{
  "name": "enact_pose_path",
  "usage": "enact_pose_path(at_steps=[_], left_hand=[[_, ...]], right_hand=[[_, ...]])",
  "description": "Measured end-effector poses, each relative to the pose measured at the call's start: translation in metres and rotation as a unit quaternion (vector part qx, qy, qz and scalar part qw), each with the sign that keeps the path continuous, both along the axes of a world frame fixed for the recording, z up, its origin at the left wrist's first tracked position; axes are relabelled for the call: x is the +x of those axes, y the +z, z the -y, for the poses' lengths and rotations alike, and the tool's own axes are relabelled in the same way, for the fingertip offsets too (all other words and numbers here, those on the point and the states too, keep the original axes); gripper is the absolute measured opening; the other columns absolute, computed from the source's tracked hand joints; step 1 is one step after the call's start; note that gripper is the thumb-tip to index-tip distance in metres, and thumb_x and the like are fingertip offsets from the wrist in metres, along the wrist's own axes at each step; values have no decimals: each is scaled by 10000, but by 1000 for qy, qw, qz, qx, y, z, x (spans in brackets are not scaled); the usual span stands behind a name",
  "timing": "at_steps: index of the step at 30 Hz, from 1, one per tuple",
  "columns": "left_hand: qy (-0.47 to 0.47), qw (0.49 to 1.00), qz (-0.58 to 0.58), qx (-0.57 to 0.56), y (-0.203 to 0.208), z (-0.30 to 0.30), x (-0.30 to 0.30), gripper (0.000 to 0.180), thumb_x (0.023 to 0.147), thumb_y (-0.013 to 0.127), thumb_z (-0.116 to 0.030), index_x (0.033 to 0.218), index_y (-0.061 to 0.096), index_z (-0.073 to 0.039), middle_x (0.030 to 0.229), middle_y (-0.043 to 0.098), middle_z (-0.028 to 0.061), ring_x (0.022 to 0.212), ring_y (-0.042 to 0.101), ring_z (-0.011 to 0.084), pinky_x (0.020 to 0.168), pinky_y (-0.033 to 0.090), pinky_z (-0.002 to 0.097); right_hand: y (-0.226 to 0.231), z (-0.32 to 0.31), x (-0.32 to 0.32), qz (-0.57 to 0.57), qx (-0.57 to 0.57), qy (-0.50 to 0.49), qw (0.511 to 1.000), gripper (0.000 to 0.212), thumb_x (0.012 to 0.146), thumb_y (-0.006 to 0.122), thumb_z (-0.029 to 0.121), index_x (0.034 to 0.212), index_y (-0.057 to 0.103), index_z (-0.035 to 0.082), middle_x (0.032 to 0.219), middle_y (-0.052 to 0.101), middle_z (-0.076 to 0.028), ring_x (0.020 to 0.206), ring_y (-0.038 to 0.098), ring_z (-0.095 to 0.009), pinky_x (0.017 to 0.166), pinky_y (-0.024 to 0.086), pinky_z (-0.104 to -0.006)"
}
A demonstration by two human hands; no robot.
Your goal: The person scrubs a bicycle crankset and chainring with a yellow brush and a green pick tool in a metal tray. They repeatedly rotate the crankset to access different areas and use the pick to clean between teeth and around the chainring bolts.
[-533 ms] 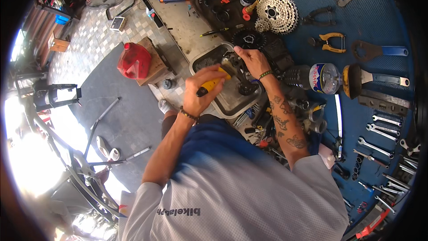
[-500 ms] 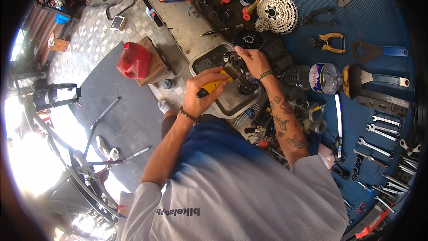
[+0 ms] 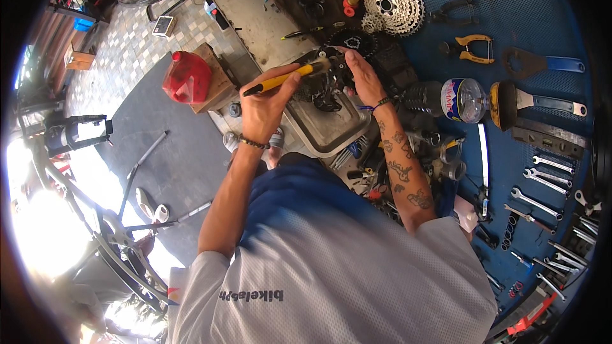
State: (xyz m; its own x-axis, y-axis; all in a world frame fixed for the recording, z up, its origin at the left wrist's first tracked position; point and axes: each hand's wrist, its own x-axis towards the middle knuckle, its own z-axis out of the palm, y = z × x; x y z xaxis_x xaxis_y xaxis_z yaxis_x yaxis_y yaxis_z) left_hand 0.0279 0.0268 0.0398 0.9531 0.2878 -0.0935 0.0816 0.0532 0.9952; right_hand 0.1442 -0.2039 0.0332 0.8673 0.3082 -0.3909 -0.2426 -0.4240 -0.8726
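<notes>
My left hand [image 3: 268,105] is closed around the yellow handle of a brush [image 3: 290,78]. Its bristles rest against the upper part of a black bicycle rear derailleur [image 3: 330,86]. That derailleur is in my right hand [image 3: 364,79], whose fingers curl behind it and are partly hidden. Beneath both hands lies a shallow metal tray [image 3: 331,143], wet and grimy inside. Just beyond the derailleur, a dark chainring [image 3: 354,41] lies on a dark cloth.
A silver cassette [image 3: 393,3] lies at the back. To the right, a cut plastic bottle [image 3: 464,100], a yellow-headed brush [image 3: 503,111], pliers [image 3: 477,49] and several wrenches [image 3: 535,202] lie on a blue mat. A red jug [image 3: 187,78] stands on a wooden box at left.
My left hand has moved up and left, and the brush now lies flatter, its bristles higher on the derailleur. My right hand has shifted slightly left, raising and turning the derailleur.
</notes>
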Motion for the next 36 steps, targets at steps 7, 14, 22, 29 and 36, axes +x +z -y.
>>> enact_pose_path(at_steps=[7, 14, 22, 29, 36], left_hand=[[40, 991, -21, -123, -15, 12, -4, 293, 1072, 764, -169, 1266, 776, 51, 1065, 815, 123, 935, 782, 169, 863, 637, 293], [36, 989, -11, -146, -15, 19, -6, 336, 1078, 764, -203, 1288, 762, 59, 1091, 816, 135, 937, 808, 196, 851, 672, 314], [-54, 979, -184, 72, -30, -34, 22, 424, 1028, 803, -330, 1099, 808, 88, 904, 829, 138, 749, 808, 163, 650, 644, 307], [-38, 973, -226, -13, -42, -69, 50, 528, 1081, 724, -458, 1174, 745, 61, 976, 820, 154, 718, 787, 198, 571, 637, 318], [-150, 899, -331, 246, -26, -95, 85, 562, 1065, 704, -529, 994, 801, 20, 765, 786, 135, 628, 771, 230, 554, 612, 359]], right_hand=[[-21, -1, -1, 123, 79, -4, 989, 640, 1146, 479, 651, 1506, 651, 150, 1254, 695, 10, 954, 576, -70, 745, 480, -254], [-13, -7, -13, 114, 64, -19, 991, 560, 1146, 530, 611, 1453, 680, 167, 1082, 698, 53, 635, 440, -27, 537, 370, -223], [-9, 24, -8, 191, 62, -56, 978, 579, 1172, 508, 563, 1440, 697, 86, 1216, 743, -15, 763, 556, -83, 700, 485, -273], [-18, 41, -26, 35, 38, -126, 991, 775, 1125, 473, 710, 1448, 695, 41, 1261, 743, -53, 772, 554, -113, 695, 504, -314], [-16, 46, -52, -33, 35, -213, 976, 845, 1083, 485, 775, 1410, 682, 21, 778, 668, 5, 585, 579, -54, 440, 370, -247]])
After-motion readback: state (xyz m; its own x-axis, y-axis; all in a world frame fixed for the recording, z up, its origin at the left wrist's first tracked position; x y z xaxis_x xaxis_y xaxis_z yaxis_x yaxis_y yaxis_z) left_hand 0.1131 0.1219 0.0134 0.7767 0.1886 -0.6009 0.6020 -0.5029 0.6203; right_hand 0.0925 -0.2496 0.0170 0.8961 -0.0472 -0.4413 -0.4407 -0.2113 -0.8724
